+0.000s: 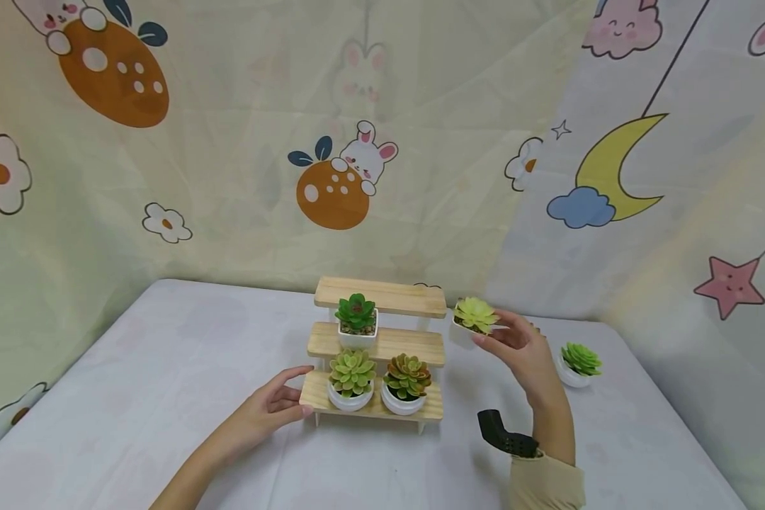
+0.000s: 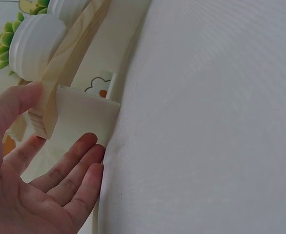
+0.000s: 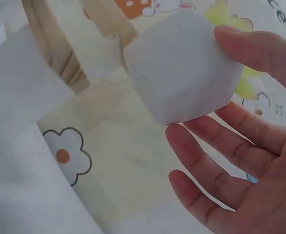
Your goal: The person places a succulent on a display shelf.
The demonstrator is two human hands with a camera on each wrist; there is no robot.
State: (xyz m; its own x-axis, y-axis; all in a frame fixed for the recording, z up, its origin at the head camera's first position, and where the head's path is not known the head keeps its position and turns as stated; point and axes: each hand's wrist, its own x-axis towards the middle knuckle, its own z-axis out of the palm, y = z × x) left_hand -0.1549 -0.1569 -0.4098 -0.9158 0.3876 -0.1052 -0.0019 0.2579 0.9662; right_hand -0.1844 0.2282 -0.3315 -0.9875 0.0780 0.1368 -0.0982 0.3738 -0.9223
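Observation:
In the head view a three-step wooden plant stand [image 1: 380,340] stands on the table. My left hand [image 1: 261,414] holds the left end of its lowest step; in the left wrist view the thumb [image 2: 23,100] lies on the board and the other fingers spread beside the white leg. Right of the stand, my right hand [image 1: 524,350] pinches a square white pot with a pale yellow-green succulent [image 1: 474,315] by its side, raised off the table. Seen from the right wrist, the pot's smooth white underside [image 3: 182,68] faces the camera, between thumb and fingers.
On the lowest step sit two round-potted succulents, one light green [image 1: 352,372], one reddish green [image 1: 406,377]. A dark green succulent [image 1: 357,314] in a square pot occupies the middle step's left. Another bright green potted succulent [image 1: 580,360] stands right of my right wrist. Printed cloth walls enclose the table.

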